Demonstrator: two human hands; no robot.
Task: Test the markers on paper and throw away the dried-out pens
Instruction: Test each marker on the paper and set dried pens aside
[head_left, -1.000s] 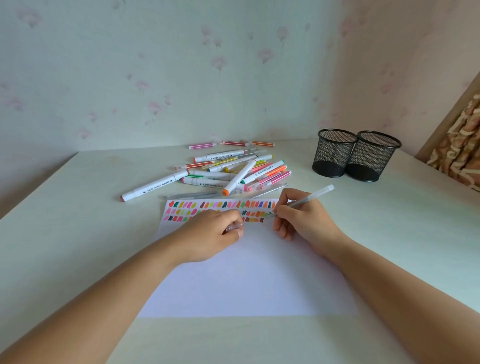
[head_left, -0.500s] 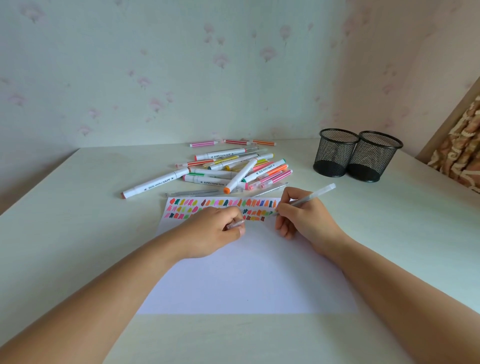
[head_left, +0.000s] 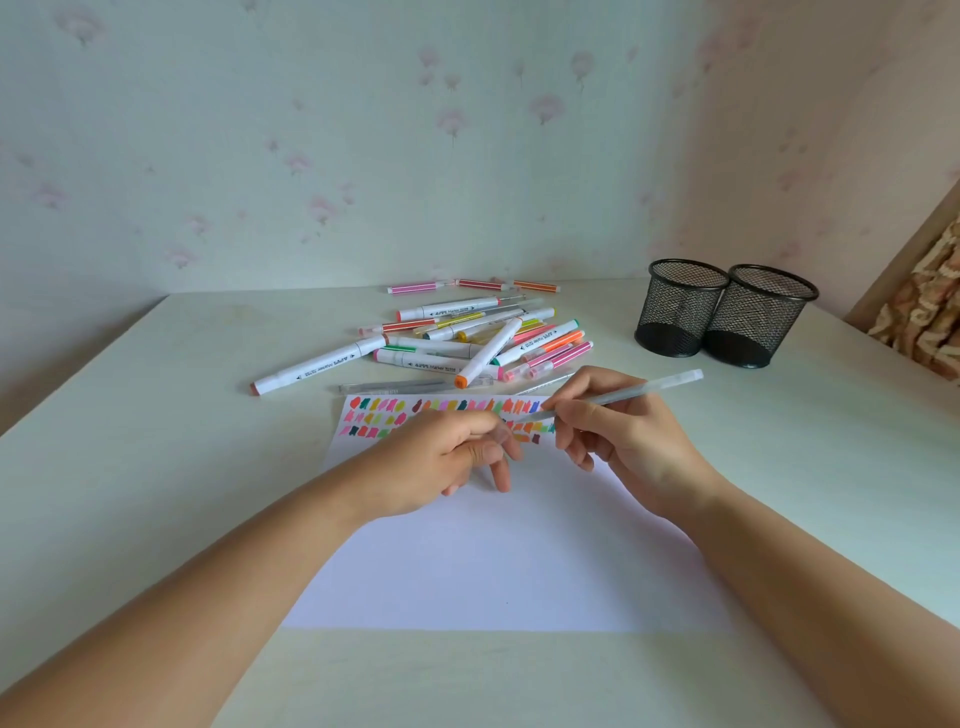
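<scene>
Gripping a frosted clear pen (head_left: 618, 397) in the right hand (head_left: 631, 441), fingers curled round the barrel near the tip end, back end up and out to the right, tip aimed left and down at the far part of the white paper (head_left: 493, 561), right at the colour swatches (head_left: 441, 415); tip contact with the sheet too blurred to call. Pinching a small clear cap (head_left: 502, 432) between thumb and forefinger of the left hand (head_left: 447, 462), cap blurred, other fingers pointing down and touching the paper, just left of the pen tip. Both forearms in from the bottom corners, over the sheet. Three rows of short swatches along the far edge of the paper, pinks, oranges, greens, yellows, a few dark ones; rest of the sheet plain white. Beyond the paper, on the pale table (head_left: 156, 467), a loose pile of markers (head_left: 483, 338), white barrels with coloured ends plus thin pink and orange pens, crossing each other; one long white marker (head_left: 317, 366) off the left of the pile, a clear pen (head_left: 389, 387) lying just beyond the paper's far edge, three thin pens (head_left: 470, 285) in a line nearest the wall. Two black mesh cups (head_left: 680, 312) upright to the right of the pile, touching side by side, well apart from the hands. Floral wallpaper (head_left: 363, 130) behind
</scene>
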